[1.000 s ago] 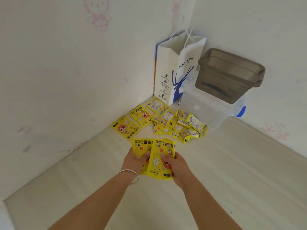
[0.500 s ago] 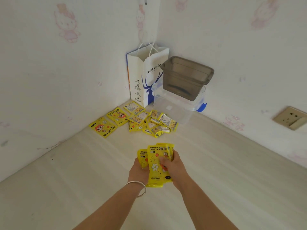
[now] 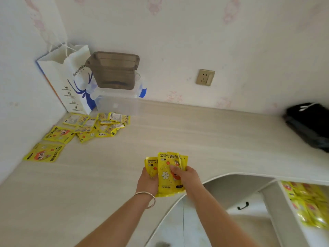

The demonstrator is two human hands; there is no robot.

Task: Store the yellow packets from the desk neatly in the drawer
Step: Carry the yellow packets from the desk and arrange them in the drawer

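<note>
Presently both hands, left hand (image 3: 147,180) and right hand (image 3: 187,176), clamp a packet stack (image 3: 166,172); loose packets (image 3: 85,129), paper bag (image 3: 71,79) far-left; open drawer (image 3: 309,204) right.

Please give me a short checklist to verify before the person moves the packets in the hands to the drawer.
1. Bundle of yellow foil hand-warmer packets held by both hands: ok, left hand and right hand grip it.
2. Bundle squared up: not ok, the packets are fanned out.
3. White open drawer at lower right: ok, it stands open.
4. Room in the drawer: cannot tell, the yellow packets already stored are blurred.
5. Path over the pale wooden desk to the drawer: ok, nothing lies between.
6. Loose yellow packets by the corner: not ok, they are on the desk.
</note>
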